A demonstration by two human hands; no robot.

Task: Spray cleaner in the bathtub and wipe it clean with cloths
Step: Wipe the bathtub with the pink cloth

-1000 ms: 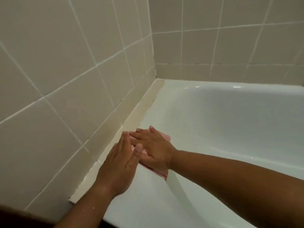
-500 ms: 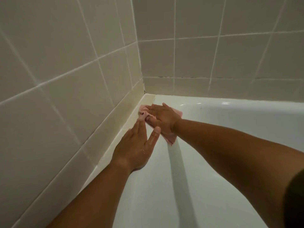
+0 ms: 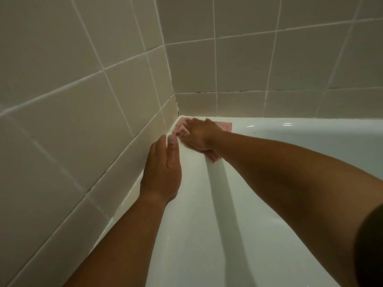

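Pink cloth (image 3: 224, 126) lies on the bathtub (image 3: 310, 133) rim, in the far corner where the two tiled walls (image 3: 83, 100) meet. Most of it is hidden under the right hand (image 3: 199, 134); only three bits show: a bunched edge by the corner grout, a flat square corner sticking out right along the back rim, and a corner poking out toward the camera under the wrist. Long axis can't be told for sure with the middle covered; the visible parts spread roughly left-right along the back rim.

Right hand is spread flat over the cloth and presses it down, fingers pointing left toward the side wall; fingertips blur into the cloth folds. Left hand (image 3: 161, 172) rests flat on the side rim just beside the wall, fingers straight and together, pointing at the corner, holding nothing, tips just short of the cloth.

Both forearms are cut off at the bottom edge. A dark sleeve (image 3: 371, 245) is clipped at lower right. The tub's floor is out of frame.
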